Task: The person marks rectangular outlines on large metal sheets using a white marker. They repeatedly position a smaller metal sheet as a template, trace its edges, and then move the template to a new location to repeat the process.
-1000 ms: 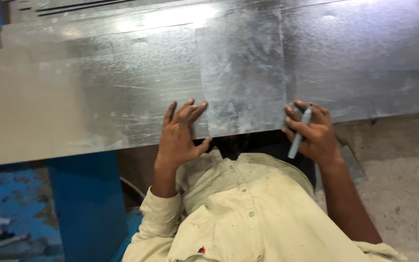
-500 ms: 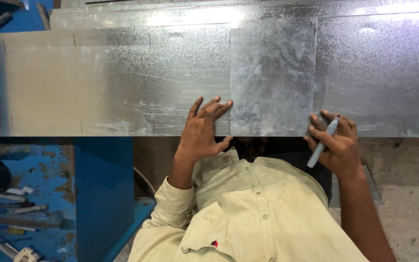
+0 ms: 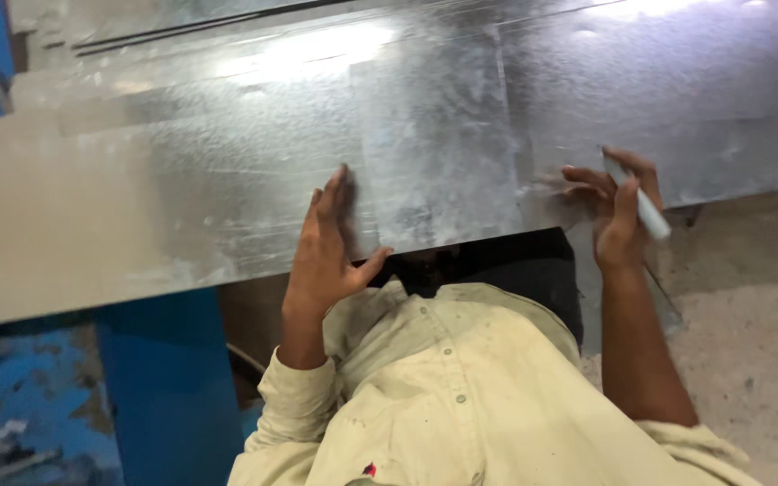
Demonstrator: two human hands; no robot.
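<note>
I press my left hand (image 3: 328, 247) flat, fingers together, on the galvanized steel sheet (image 3: 227, 180) at its near edge to steady it, while my right hand (image 3: 617, 214) grips a grey marker (image 3: 643, 202).

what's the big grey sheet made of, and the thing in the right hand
The sheet looks like galvanized steel: dull silver, mottled spangle, soft glare from overhead light. The marker in the right hand seems to be pale plastic, smooth and matte, though blur leaves that open.
</note>
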